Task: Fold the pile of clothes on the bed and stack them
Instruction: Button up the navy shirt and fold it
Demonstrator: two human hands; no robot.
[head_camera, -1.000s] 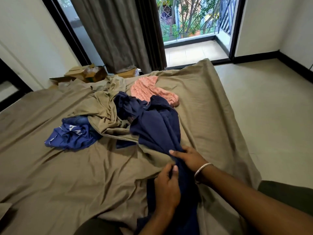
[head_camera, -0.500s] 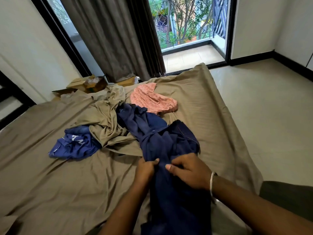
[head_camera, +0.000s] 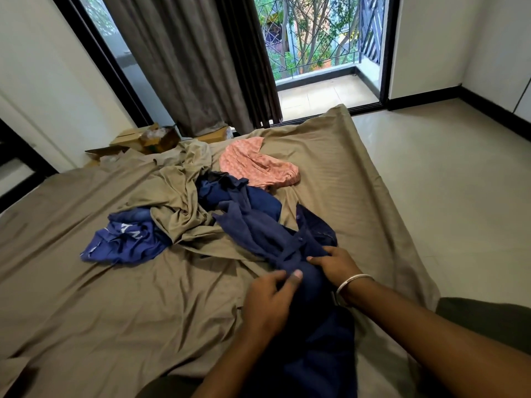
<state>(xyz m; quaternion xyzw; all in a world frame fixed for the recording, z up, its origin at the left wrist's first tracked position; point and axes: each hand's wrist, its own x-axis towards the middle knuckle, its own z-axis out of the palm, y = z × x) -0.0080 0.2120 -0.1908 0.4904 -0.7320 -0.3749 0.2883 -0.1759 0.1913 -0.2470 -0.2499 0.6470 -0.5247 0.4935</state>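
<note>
A dark navy garment (head_camera: 258,225) runs from the middle of the bed (head_camera: 86,297) down toward me. My left hand (head_camera: 270,300) pinches its cloth between thumb and fingers. Just to the right, my right hand (head_camera: 333,265), with a metal bangle on the wrist, grips the same garment. A pink patterned garment (head_camera: 258,165) lies farther back. On the left sits a crumpled bright blue garment (head_camera: 126,239) with white letters, and an olive garment (head_camera: 178,196) is bunched between it and the navy one.
The bed's olive sheet hangs over the right edge toward a tiled floor (head_camera: 445,196). Cardboard boxes (head_camera: 149,137) stand behind the bed by a grey curtain (head_camera: 186,58). An open balcony door (head_camera: 321,53) is at the back.
Both hands have drawn the navy garment nearer to me and shifted their grip along it; more of it hangs down in front. The view tilted slightly up.
</note>
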